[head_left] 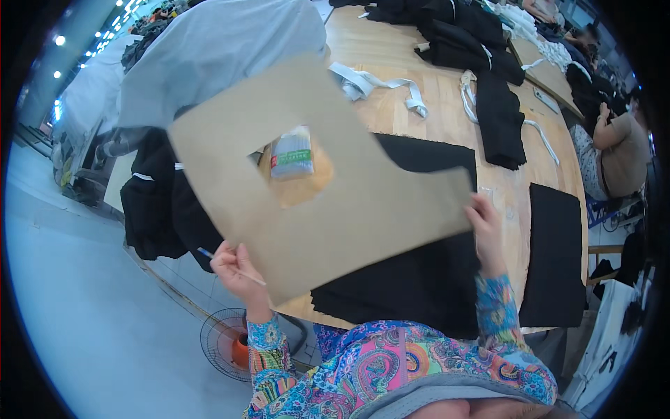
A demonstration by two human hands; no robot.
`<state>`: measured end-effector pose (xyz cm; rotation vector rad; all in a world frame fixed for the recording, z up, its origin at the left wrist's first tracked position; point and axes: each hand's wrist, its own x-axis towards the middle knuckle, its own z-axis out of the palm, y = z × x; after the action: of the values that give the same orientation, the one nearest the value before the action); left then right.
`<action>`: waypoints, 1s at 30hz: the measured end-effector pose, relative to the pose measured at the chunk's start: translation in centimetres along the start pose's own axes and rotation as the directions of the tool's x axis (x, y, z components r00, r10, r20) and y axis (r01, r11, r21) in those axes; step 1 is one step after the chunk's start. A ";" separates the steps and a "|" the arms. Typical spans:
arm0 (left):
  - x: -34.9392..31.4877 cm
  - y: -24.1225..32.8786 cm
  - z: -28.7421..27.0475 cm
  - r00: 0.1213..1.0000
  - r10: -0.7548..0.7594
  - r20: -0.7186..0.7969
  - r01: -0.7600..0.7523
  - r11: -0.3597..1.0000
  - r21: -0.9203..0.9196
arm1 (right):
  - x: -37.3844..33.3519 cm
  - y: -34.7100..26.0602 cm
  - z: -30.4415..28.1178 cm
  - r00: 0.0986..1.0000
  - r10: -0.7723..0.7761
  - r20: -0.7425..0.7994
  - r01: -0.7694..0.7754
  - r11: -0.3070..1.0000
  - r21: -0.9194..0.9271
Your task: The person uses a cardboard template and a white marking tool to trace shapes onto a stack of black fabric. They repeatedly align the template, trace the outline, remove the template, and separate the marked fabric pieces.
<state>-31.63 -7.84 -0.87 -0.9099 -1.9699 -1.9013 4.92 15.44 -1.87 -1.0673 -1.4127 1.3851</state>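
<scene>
A large brown cardboard pattern template (335, 216) is held up, tilted, above the table. It has a cut-out in its middle and a curved notch on its right side. My left hand (241, 274) pinches its lower left edge, and a thin blue-and-white pen (257, 278) also lies in those fingers. At the template's right corner my right hand (486, 227) is closed on the edge. Beneath it, black fabric pieces (419, 286) lie flat on the table, partly covered by the cardboard. Through the cut-out shows a clear packet (292, 155) with a green band.
The wooden table (391, 115) bears white fabric strips (380, 82), bundled black fabric (499, 126) and another black piece (555, 255). Grey cloth (230, 49) covers a heap at the far left. A fan (234, 346) stands below left. A person (621, 150) sits at right.
</scene>
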 end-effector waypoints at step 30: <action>-9.0 -1.8 13.6 0.675 -0.261 0.690 0.213 0.964 0.157 | 10.2 4.4 9.5 0.812 -0.292 0.505 0.564 0.614 -0.552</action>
<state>-22.59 3.11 -9.12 -1.6262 -2.6729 -1.7345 -6.92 22.85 -6.26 -0.7966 -2.4078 0.6950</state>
